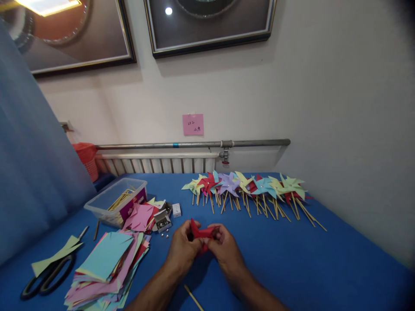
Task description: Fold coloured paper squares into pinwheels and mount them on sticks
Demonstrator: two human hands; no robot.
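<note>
Between my two hands, just above the blue table, is a piece of red paper (203,233) with folded, pointed corners. My left hand (183,244) pinches its left side, thumb toward the middle. On the other side my right hand (226,246) grips the paper, and both thumbs nearly meet on it. The fingertips behind the paper are partly hidden. A thin wooden stick (193,297) lies on the table below my hands. Left of my left hand are small open boxes of metal pushpins (162,223), with a few loose pins nearby.
A stack of coloured paper squares (105,255) lies at left, beside black-handled scissors (48,276) under pale green paper. Behind stand a clear plastic box (94,207) of sticks and some pink cut paper (139,217). Several finished paper pinwheels (228,184) lie along the back right.
</note>
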